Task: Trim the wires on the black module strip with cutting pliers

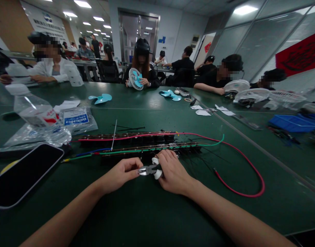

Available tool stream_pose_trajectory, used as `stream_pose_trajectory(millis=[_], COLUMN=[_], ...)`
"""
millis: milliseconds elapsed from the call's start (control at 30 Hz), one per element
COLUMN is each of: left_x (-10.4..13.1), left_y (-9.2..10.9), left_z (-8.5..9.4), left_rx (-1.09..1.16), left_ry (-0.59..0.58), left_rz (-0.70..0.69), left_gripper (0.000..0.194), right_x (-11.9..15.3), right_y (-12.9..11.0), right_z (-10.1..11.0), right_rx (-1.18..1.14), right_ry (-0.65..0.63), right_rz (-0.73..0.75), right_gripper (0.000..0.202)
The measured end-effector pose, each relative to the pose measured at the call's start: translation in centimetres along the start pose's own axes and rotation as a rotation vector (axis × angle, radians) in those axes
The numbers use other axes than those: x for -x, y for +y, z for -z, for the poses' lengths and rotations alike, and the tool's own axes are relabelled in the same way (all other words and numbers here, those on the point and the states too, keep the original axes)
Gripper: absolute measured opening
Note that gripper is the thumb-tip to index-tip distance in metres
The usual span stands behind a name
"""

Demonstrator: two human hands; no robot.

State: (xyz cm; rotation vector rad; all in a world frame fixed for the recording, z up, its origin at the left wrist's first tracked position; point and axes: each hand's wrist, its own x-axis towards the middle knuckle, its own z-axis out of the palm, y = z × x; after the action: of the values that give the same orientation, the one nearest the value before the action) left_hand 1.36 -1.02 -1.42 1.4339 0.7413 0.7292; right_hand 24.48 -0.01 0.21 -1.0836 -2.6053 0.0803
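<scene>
Cutters [148, 169] — right hand [174, 171] closed round handles [158, 173]; left hand [121, 174] curled at tip [140, 171], hold unclear — bag label [76, 117] blurred.

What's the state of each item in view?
Cutting pliers, in right hand
Left hand, fingertips at plier tips
Bottle, upright, capped
Phone, screen dark
Red wire, curved round, end loose
Green wire, along near black strip, right end free
White cable tie, tail sticking up
</scene>
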Motion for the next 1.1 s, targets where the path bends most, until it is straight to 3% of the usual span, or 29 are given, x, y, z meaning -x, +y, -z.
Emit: stream_pose_trajectory(millis=[467, 1100], left_x=[0.11, 0.01], left_y=[0.27, 0.23], left_z=[-0.17, -0.17], left_rx=[-0.041, -0.035], left_ry=[0.034, 0.027], left_rz=[0.0, 0.019], left_gripper=[0.009, 0.013], right_x=[0.07, 0.05], right_y=[0.0, 0.06], right_z=[-0.7, -1.01], right_rx=[0.08, 0.067], right_ry=[0.036, 0.065], right_rz=[-0.023, -0.036], right_gripper=[0.032, 0.015])
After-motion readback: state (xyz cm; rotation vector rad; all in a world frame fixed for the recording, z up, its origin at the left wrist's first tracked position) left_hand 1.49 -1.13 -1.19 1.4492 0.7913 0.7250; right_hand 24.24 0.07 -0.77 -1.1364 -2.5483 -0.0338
